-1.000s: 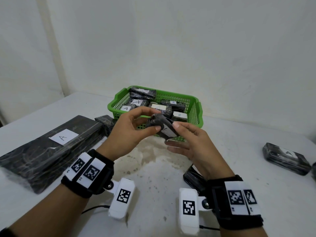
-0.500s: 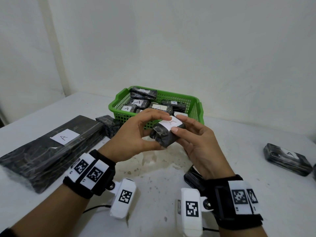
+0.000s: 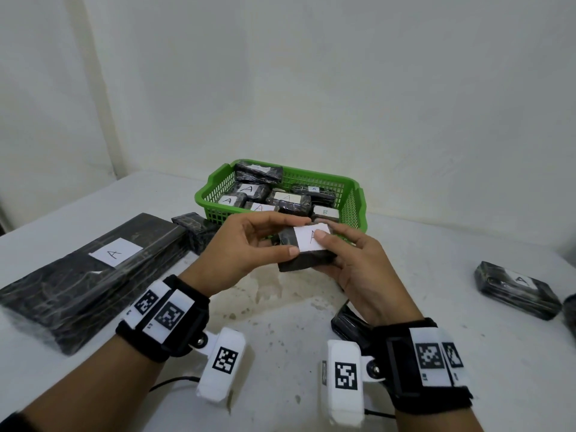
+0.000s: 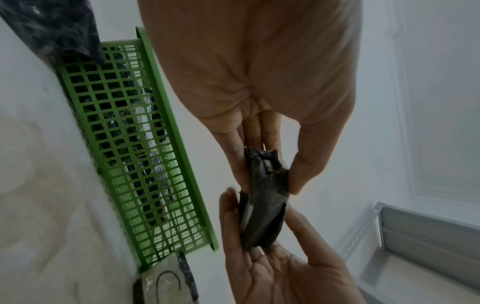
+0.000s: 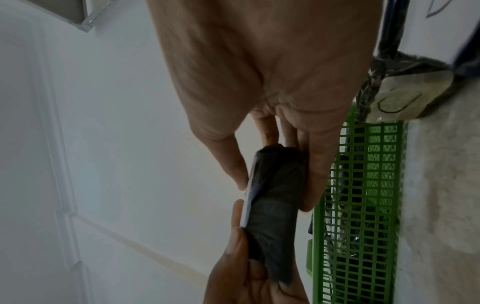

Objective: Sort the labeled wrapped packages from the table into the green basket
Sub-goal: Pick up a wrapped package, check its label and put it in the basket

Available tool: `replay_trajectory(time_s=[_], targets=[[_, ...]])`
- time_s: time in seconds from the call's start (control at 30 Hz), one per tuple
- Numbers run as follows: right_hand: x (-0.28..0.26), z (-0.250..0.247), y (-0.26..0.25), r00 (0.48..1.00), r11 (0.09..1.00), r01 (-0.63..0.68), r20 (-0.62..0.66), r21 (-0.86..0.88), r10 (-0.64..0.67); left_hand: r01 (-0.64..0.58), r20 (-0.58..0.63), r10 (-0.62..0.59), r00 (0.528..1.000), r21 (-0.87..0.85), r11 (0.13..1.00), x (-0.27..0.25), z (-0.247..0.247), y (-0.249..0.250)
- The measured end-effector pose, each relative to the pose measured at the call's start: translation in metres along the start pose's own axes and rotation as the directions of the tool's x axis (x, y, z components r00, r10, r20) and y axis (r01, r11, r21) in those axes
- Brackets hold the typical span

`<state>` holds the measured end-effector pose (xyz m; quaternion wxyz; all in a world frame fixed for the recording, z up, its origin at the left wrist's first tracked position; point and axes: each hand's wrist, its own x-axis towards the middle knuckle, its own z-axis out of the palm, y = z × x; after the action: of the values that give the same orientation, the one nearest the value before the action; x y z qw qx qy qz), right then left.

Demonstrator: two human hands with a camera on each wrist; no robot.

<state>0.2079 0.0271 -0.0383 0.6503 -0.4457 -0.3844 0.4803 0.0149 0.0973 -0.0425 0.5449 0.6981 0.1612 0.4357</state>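
Observation:
Both hands hold one small black wrapped package (image 3: 304, 252) above the table, just in front of the green basket (image 3: 353, 210). Its white label marked A faces up. My left hand (image 3: 249, 247) pinches its left end between thumb and fingers; my right hand (image 3: 346, 260) pinches its right end, thumb on the label. The left wrist view shows the package (image 4: 265, 197) edge-on between both hands, and the right wrist view shows the package (image 5: 275, 205) the same way. The basket holds several labeled packages.
A long black package (image 3: 90, 275) labeled A lies at the left, with a small one (image 3: 194, 227) at its far end. Another labeled package (image 3: 514, 288) lies at the right. A dark package (image 3: 347, 322) sits on the table under my right wrist.
The hands have turned the package so its label now faces up, and shifted their grip to its two ends. It stays in front of the basket.

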Motion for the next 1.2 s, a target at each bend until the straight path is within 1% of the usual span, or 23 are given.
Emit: replay_trajectory(time_s=[0.1,0.2,0.33,0.4,0.43,0.53,0.57,0.63,0.7,0.77,0.83,0.87,0.93,1.0,1.07,1.13,1.2], targets=[[-0.001,-0.006,-0.005,0.999,0.997,-0.026,-0.029,-0.078,0.024,0.029,-0.074,-0.028,0.997,0.015,0.999,0.005,0.003,0.0],[0.001,-0.013,-0.011,0.997,0.995,-0.044,-0.071,-0.086,0.038,0.104,-0.148,-0.096,0.984,0.049,0.993,0.015,-0.001,0.003],[0.009,-0.014,-0.02,0.996,0.992,-0.052,-0.084,-0.113,0.043,0.127,-0.108,-0.112,0.988,0.149,0.981,0.03,-0.007,0.006],[0.016,-0.012,-0.027,0.995,0.988,-0.033,-0.095,-0.153,0.018,0.101,-0.089,-0.084,0.993,0.215,0.971,0.04,-0.012,0.006],[0.02,-0.011,-0.032,0.995,0.986,-0.025,-0.102,-0.168,0.008,0.076,-0.092,-0.053,0.994,0.276,0.958,0.046,-0.014,0.005],[0.037,-0.01,-0.042,0.989,0.973,0.005,-0.143,-0.231,-0.039,0.03,-0.121,0.035,0.992,0.498,0.867,0.061,-0.021,-0.001],[0.044,-0.01,-0.043,0.985,0.967,0.014,-0.163,-0.254,-0.057,0.028,-0.129,0.057,0.99,0.572,0.82,0.066,-0.024,-0.004],[0.062,-0.011,-0.042,0.975,0.95,0.018,-0.204,-0.311,-0.085,0.02,-0.111,0.084,0.99,0.716,0.698,0.074,-0.031,-0.012],[0.08,-0.012,-0.035,0.964,0.918,-0.007,-0.248,-0.398,-0.1,0.029,-0.084,0.065,0.994,0.804,0.594,0.078,-0.039,-0.02],[0.098,-0.012,-0.027,0.961,0.839,-0.023,-0.243,-0.544,-0.131,0.059,-0.085,0.024,0.996,0.84,0.539,0.08,-0.047,-0.027],[0.11,-0.009,-0.024,0.97,0.708,-0.043,-0.199,-0.705,-0.139,0.085,-0.093,-0.012,0.996,0.846,0.526,0.08,-0.052,-0.033],[0.117,-0.007,-0.024,0.979,0.633,-0.057,-0.169,-0.772,-0.118,0.087,-0.087,-0.024,0.996,0.849,0.522,0.08,-0.054,-0.035],[0.129,-0.001,-0.025,0.992,0.494,-0.091,-0.121,-0.865,-0.029,0.067,-0.058,-0.034,0.998,0.863,0.5,0.079,-0.058,-0.038],[0.141,0.006,-0.023,0.988,0.352,-0.152,-0.138,-0.923,0.067,0.04,-0.021,-0.046,0.999,0.882,0.47,0.08,-0.061,-0.039],[0.15,0.011,-0.019,0.972,0.235,-0.22,-0.194,-0.947,0.13,0.034,-0.006,-0.065,0.998,0.902,0.431,0.082,-0.063,-0.038],[0.156,0.015,-0.016,0.96,0.162,-0.26,-0.237,-0.952,0.147,0.041,-0.005,-0.089,0.996,0.914,0.403,0.085,-0.065,-0.037],[0.158,0.015,-0.016,0.954,0.126,-0.269,-0.247,-0.955,0.168,0.056,-0.006,-0.126,0.992,0.916,0.396,0.087,-0.067,-0.036]])
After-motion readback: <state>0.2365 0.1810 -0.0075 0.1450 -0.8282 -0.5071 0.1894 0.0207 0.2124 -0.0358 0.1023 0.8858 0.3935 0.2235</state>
